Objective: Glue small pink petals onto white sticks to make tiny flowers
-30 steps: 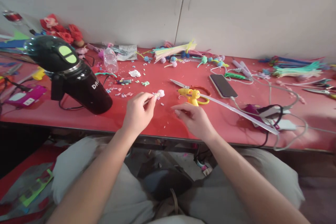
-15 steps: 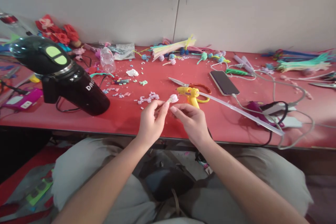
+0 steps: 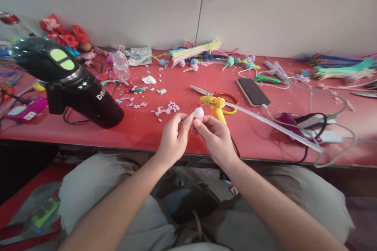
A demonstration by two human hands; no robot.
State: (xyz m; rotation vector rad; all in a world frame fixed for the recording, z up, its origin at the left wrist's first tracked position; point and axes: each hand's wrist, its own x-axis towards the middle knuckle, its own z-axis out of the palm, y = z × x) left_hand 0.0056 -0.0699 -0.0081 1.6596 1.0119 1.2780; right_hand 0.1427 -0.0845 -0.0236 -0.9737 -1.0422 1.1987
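Observation:
Between my hands, above the red table's front edge, is a small pale pink and white ball-shaped piece [image 3: 198,113]. My left hand [image 3: 173,137] pinches its pale end between thumb and fingers. The fingers of my right hand [image 3: 216,137] are closed against the piece's right lower side. Just beyond my right hand lies a yellow glue gun [image 3: 214,104] with a long clear glue stick [image 3: 271,125]. Scissors with orange handles [image 3: 225,98] lie behind it. Small lilac bits [image 3: 169,108] are scattered beyond my left hand.
A large black tumbler [image 3: 88,94] stands at the left. A phone [image 3: 253,91] with a white cable lies at the right. Pipe cleaners [image 3: 196,51] are piled along the back of the red table [image 3: 141,125]. A clear bottle [image 3: 121,65] and red flowers [image 3: 66,35] are at the back left.
The small piece has turned so its striped round side shows more, and my right fingers have closed up to it. The view has shifted slightly.

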